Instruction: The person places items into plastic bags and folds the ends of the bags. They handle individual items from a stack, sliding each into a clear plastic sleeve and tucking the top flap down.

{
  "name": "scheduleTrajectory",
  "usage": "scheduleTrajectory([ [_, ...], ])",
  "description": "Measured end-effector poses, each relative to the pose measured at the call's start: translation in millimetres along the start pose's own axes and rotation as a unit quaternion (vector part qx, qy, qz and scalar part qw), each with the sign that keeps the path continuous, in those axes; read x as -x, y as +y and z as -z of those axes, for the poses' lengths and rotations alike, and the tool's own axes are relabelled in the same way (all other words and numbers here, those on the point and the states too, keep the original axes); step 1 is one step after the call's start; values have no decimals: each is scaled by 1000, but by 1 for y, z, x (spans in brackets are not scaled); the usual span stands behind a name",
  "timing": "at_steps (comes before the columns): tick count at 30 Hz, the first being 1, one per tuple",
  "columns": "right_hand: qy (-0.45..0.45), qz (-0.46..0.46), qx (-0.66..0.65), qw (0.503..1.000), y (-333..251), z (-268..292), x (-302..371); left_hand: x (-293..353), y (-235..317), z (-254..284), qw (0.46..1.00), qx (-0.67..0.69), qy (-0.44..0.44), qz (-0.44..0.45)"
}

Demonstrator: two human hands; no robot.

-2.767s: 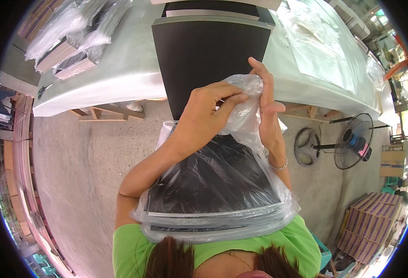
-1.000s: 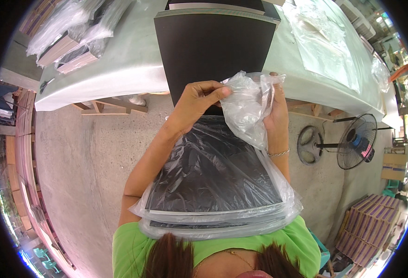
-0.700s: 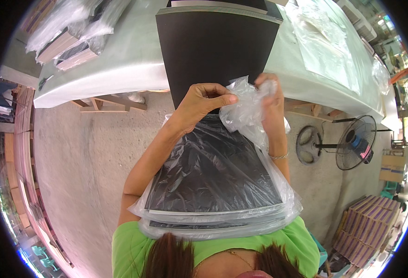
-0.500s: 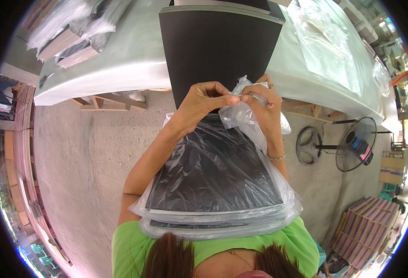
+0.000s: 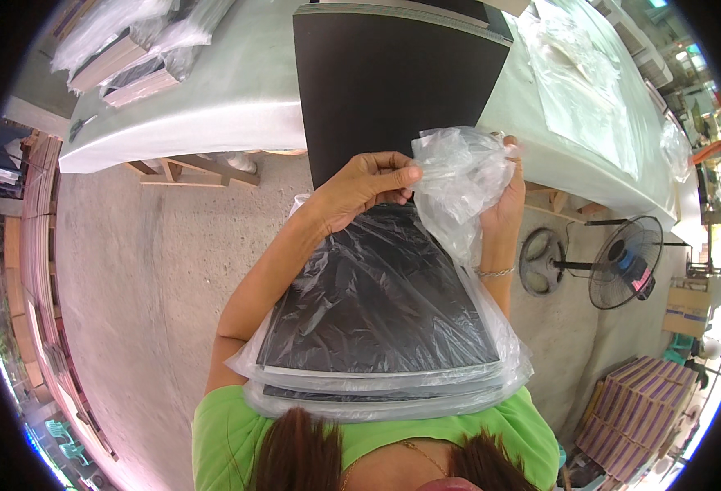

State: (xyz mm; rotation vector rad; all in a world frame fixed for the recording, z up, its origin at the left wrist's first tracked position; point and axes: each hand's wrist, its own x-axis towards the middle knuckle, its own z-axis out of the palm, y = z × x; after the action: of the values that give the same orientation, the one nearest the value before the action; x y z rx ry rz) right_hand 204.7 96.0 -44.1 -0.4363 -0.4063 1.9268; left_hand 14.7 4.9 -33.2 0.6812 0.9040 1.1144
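Observation:
A clear plastic bag (image 5: 462, 176) wraps flat black panels (image 5: 377, 303) that rest against my body. Its bunched upper end rises between my two hands. The thumb and fingers of my left hand (image 5: 368, 188) pinch the gathered plastic on its left side. On the other side, my right hand (image 5: 503, 200) grips the crumpled end, its fingers partly covered by the film. Just beyond, a stack of large black boards (image 5: 393, 90) with pale edges juts over the table's near edge.
The pale-covered table (image 5: 213, 98) spans the far side. On it lie plastic-wrapped slabs (image 5: 143, 74) at left and loose plastic sheets (image 5: 581, 90) at right. A stand fan (image 5: 626, 262) is on the floor at right, near a striped stack (image 5: 638, 417) and cardboard boxes (image 5: 687, 307).
My hands have moved apart, the right one shifting rightward. The bunched plastic between them has spread into a larger, looser puff. My left hand keeps its pinch.

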Motion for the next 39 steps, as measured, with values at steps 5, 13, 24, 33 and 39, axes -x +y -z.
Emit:
scheduleTrajectory([
  [5,42,43,52,997,-19,42,-6,-1,2,10,997,64,-31,10],
  [13,239,262,371,858,-129,150,10,18,14,60,967,237,89,-37],
  [24,158,340,757,535,-115,-1,30,23,21,20,993,-81,70,-40],
  [33,-249,209,704,631,-6,-73,50,26,20,-5,987,-145,27,-69],
  [39,-247,200,707,632,2,-71,48,30,22,-9,995,-77,42,-56],
])
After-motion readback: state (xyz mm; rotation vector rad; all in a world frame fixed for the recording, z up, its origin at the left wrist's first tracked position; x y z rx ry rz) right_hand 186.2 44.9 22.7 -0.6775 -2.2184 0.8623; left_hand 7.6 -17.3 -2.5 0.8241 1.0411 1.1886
